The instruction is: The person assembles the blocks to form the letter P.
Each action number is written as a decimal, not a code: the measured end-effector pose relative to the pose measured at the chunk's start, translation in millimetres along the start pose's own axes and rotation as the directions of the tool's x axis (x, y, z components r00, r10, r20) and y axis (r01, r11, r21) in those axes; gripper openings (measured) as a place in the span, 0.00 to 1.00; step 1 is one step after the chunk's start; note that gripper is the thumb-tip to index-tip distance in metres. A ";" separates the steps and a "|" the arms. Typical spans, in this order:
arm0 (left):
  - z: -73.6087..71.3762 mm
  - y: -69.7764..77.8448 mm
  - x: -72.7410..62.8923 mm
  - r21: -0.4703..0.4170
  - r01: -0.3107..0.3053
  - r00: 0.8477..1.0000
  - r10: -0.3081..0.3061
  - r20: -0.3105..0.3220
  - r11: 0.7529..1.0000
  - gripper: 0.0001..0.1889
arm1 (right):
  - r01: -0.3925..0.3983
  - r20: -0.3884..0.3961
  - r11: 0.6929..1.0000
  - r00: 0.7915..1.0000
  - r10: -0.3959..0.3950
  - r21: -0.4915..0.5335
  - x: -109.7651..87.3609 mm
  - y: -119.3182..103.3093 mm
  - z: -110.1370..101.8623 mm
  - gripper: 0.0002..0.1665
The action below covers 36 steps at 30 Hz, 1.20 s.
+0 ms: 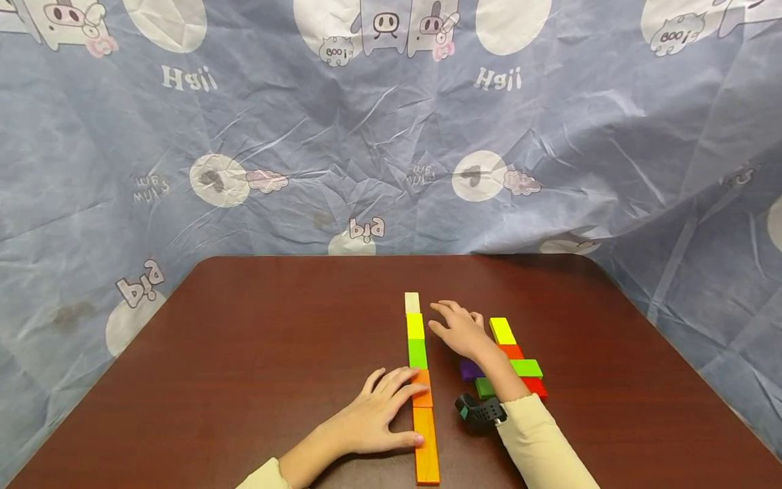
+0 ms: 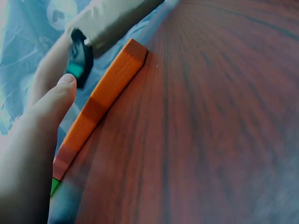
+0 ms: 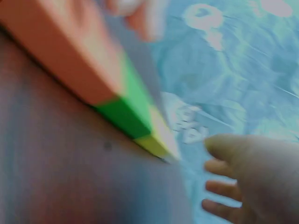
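Note:
A straight row of coloured wooden blocks runs away from me in the head view. From near to far come a long orange block [image 1: 427, 455], a shorter orange block [image 1: 423, 396], a green block [image 1: 417, 354], a yellow block [image 1: 415, 327] and a pale block [image 1: 412, 303], end to end. My left hand [image 1: 374, 415] spreads its fingers over the left side of the row, fingertips at the shorter orange block and thumb at the long one. To the right of the yellow block, my right hand [image 1: 459, 331] is held with loosely bent fingers and nothing in them.
Right of the row lies a loose group: a yellow block [image 1: 503, 331], red blocks [image 1: 535, 388], a purple block [image 1: 470, 370] and green blocks [image 1: 528, 369], partly behind my right forearm. A black band [image 1: 479, 411] circles my right wrist. A printed cloth [image 1: 330, 136] hangs behind the table [image 1: 275, 326].

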State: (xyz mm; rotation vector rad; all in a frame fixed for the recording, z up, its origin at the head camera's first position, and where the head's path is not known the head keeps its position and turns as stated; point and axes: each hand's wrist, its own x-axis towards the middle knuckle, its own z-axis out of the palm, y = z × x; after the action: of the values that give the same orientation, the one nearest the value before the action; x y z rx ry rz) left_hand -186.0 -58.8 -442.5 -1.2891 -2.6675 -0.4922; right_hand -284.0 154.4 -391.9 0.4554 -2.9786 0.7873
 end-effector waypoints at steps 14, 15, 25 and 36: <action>0.1 -2.7 2.9 0.011 -0.018 1.000 0.018 0.015 1.000 0.37 | -0.229 0.120 0.930 0.955 0.272 -0.286 -45.7 36.2 -60.2 0.30; 0.3 -2.6 2.3 0.010 -0.019 1.000 0.019 0.019 1.000 0.37 | -0.239 0.134 0.929 0.949 0.284 -0.282 -47.7 37.0 -60.8 0.30; 0.4 -2.4 -2.3 0.020 -0.011 1.000 0.011 0.022 1.000 0.38 | -0.159 0.123 0.949 0.972 0.198 -0.273 -40.8 33.4 -45.2 0.23; -0.8 -2.5 -1.9 0.023 -0.017 1.000 0.016 0.024 1.000 0.38 | -0.080 0.062 0.949 0.993 0.103 -0.306 -14.8 14.3 -25.9 0.21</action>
State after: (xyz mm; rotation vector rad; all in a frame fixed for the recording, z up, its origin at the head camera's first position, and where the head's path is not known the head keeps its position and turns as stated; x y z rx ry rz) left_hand -186.8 -62.0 -442.8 -1.3178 -2.6714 -0.4459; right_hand -275.1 183.0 -377.7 0.3405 -3.1337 0.3099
